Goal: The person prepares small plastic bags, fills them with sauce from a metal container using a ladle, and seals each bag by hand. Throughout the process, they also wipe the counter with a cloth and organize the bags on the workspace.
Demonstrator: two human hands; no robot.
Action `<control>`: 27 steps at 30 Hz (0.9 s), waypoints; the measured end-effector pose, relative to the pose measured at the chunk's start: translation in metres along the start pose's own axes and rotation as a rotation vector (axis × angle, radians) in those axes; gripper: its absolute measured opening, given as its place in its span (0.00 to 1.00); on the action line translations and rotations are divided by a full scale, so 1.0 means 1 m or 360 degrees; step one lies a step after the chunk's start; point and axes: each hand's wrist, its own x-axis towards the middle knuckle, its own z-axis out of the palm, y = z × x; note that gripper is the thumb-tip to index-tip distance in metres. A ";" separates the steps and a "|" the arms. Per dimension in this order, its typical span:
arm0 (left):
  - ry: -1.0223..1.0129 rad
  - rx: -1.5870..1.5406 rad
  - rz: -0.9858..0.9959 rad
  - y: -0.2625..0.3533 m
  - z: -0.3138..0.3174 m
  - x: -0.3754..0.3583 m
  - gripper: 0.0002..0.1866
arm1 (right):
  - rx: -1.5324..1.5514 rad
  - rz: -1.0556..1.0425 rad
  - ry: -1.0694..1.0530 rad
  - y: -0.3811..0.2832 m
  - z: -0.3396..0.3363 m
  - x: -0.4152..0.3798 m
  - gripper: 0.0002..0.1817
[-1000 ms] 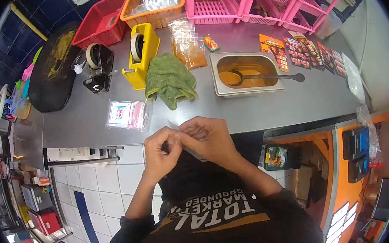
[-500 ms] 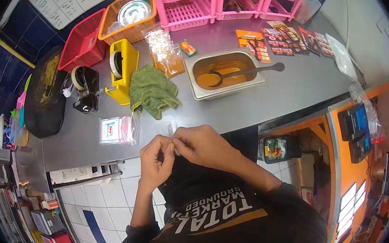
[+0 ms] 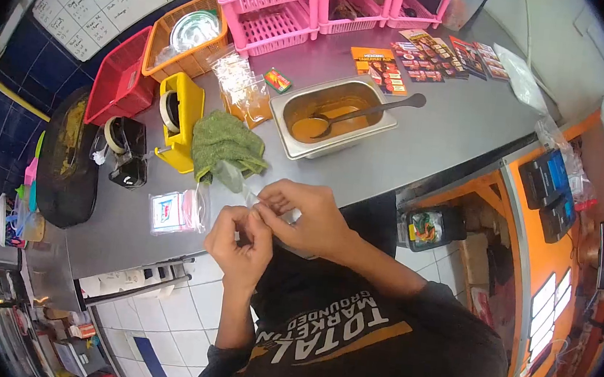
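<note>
Near the counter's front edge, my left hand and my right hand meet fingertip to fingertip, both pinching a thin clear plastic bag. The bag's free end points up and left, over the edge of a green cloth. Behind my hands stands a metal container of orange-brown sauce, with a dark ladle resting in it. Left of my left hand lies a clear packet with a printed label.
A yellow tape dispenser, a black tape dispenser and a black bag are at the left. Red and orange baskets, pink racks and printed leaflets line the back.
The plastic bag now extends up and left from my fingers, where little of it showed before. My right fingers have spread slightly. The view has shifted a little.
</note>
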 end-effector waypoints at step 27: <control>0.0095 -0.1143 -0.0698 0.030 0.009 0.015 0.07 | 0.1250 0.0596 0.0165 -0.015 -0.014 0.006 0.10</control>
